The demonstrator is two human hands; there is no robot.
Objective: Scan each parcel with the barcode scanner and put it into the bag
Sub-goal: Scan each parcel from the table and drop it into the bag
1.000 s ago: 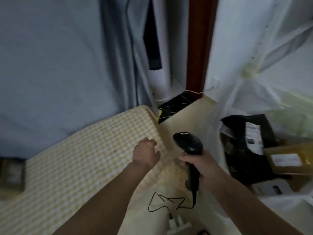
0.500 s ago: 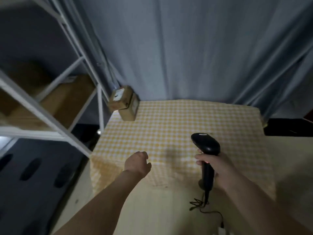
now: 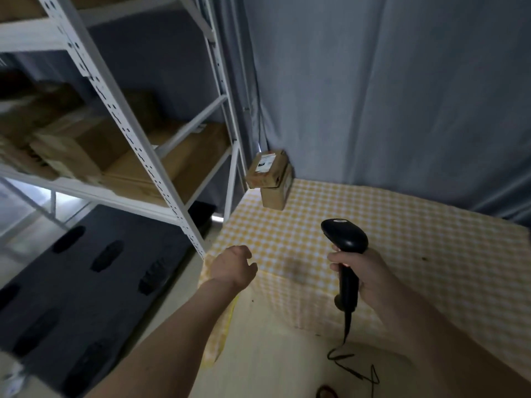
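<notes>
Fingers (image 3: pixel 339 258) of the right hand (image 3: pixel 365 275) curl round the handle of the black barcode scanner (image 3: pixel 344 254), holding it upright above the near edge of the table; its cable (image 3: pixel 353 366) trails down in loose loops to the pale floor. The left hand (image 3: pixel 232 267) hangs beside it over the table's near left corner, fingers loosely curled (nothing in them). Under both lies the yellow-and-white checked tablecloth (image 3: pixel 388 234). At its far left corner two brown cardboard parcels (image 3: pixel 270 175) stand stacked, the upper one tilted and showing a white label, touching the grey curtain (image 3: pixel 388 96) behind. Left of the table rises a white metal shelving rack (image 3: pixel 161 173) with blurred cardboard boxes (image 3: pixel 71 145) on its shelves.
</notes>
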